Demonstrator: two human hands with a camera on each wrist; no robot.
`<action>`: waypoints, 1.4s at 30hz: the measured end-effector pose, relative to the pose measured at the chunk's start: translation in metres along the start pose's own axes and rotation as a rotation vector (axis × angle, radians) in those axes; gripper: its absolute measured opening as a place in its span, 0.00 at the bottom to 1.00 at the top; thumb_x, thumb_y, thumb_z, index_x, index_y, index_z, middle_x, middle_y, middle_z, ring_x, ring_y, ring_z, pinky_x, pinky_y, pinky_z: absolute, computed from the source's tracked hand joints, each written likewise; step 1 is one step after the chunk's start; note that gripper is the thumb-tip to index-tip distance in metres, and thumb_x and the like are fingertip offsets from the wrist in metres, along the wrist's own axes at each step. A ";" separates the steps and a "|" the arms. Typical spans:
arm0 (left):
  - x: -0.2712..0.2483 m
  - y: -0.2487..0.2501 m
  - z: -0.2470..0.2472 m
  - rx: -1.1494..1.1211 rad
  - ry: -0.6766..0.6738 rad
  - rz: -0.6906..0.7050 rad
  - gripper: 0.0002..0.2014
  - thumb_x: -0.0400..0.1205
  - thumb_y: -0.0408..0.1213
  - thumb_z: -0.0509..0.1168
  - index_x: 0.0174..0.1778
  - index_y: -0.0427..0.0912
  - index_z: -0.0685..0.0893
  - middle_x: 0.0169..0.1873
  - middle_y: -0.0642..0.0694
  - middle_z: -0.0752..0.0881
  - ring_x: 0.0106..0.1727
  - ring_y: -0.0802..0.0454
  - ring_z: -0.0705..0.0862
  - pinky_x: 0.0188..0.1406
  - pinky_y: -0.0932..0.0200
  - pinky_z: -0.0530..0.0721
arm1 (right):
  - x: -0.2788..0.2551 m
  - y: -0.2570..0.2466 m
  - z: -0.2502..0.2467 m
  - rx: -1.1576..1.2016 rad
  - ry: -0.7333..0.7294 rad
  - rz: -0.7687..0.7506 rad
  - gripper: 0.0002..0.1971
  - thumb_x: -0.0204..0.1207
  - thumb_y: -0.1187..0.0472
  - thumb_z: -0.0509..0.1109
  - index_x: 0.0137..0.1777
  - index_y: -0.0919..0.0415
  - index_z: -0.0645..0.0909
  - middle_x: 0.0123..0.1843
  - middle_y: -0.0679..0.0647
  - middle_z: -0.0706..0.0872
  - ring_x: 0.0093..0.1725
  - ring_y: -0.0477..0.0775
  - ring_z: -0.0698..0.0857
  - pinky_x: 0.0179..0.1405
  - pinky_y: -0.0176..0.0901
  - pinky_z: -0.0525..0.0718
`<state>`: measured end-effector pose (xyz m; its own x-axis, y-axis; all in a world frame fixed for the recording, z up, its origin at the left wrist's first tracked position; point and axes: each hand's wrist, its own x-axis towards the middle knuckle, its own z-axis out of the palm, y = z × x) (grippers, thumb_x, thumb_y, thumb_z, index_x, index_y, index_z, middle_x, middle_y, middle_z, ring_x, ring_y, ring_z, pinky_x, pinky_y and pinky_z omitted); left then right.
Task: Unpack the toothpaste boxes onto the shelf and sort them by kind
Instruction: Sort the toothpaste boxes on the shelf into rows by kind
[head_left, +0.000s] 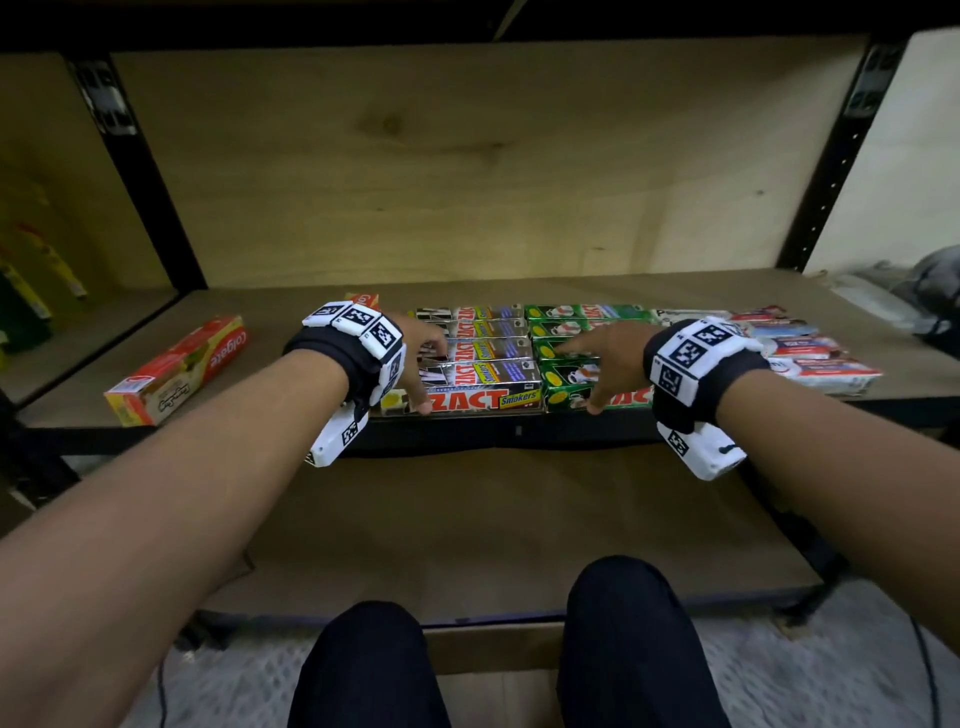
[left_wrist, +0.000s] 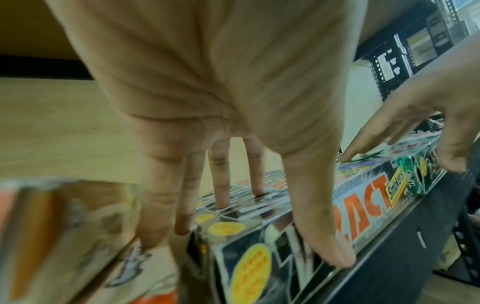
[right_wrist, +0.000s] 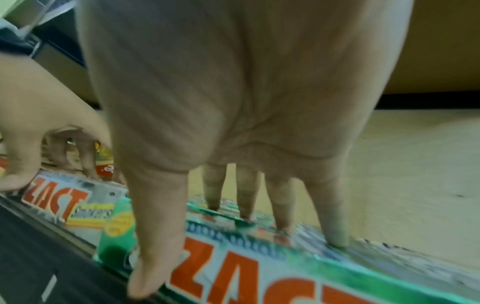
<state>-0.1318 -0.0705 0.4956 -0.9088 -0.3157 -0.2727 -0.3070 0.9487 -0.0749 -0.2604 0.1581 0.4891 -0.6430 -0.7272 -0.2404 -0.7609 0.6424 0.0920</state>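
At left of centre, your left hand lies flat with straight fingers on the black ZACT boxes; right of centre, your right hand likewise presses the green ZACT boxes, gripping nothing. Square both blocks with even thumb pressure along the shelf front edge, and judge the stray Colgate box at lower left still unsorted.

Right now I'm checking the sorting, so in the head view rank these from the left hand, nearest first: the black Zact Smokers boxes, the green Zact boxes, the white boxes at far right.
1. Black Zact Smokers boxes, under the left hand.
2. Green Zact boxes, next group rightward.
3. White boxes, far right.
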 end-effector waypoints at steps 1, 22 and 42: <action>0.001 0.002 0.000 -0.012 -0.001 0.009 0.42 0.63 0.55 0.83 0.73 0.55 0.74 0.75 0.50 0.74 0.71 0.44 0.77 0.67 0.48 0.79 | 0.001 0.002 0.002 -0.002 0.009 0.004 0.46 0.71 0.50 0.80 0.85 0.43 0.58 0.85 0.48 0.63 0.81 0.56 0.66 0.76 0.54 0.69; 0.009 0.001 -0.001 -0.086 0.007 0.010 0.39 0.66 0.48 0.83 0.73 0.51 0.77 0.75 0.46 0.75 0.74 0.44 0.75 0.67 0.52 0.75 | 0.015 0.002 0.002 -0.034 0.021 0.005 0.46 0.69 0.52 0.82 0.84 0.43 0.61 0.82 0.49 0.69 0.77 0.58 0.73 0.73 0.56 0.76; 0.019 -0.003 0.003 -0.070 0.008 0.001 0.40 0.63 0.51 0.84 0.71 0.53 0.78 0.74 0.48 0.76 0.72 0.45 0.77 0.67 0.51 0.77 | 0.011 0.036 0.005 -0.175 -0.114 0.013 0.58 0.68 0.67 0.81 0.84 0.32 0.45 0.84 0.55 0.65 0.71 0.57 0.79 0.66 0.51 0.82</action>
<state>-0.1479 -0.0795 0.4881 -0.9112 -0.3155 -0.2648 -0.3252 0.9456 -0.0075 -0.2944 0.1739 0.4851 -0.6466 -0.6806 -0.3445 -0.7623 0.5925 0.2605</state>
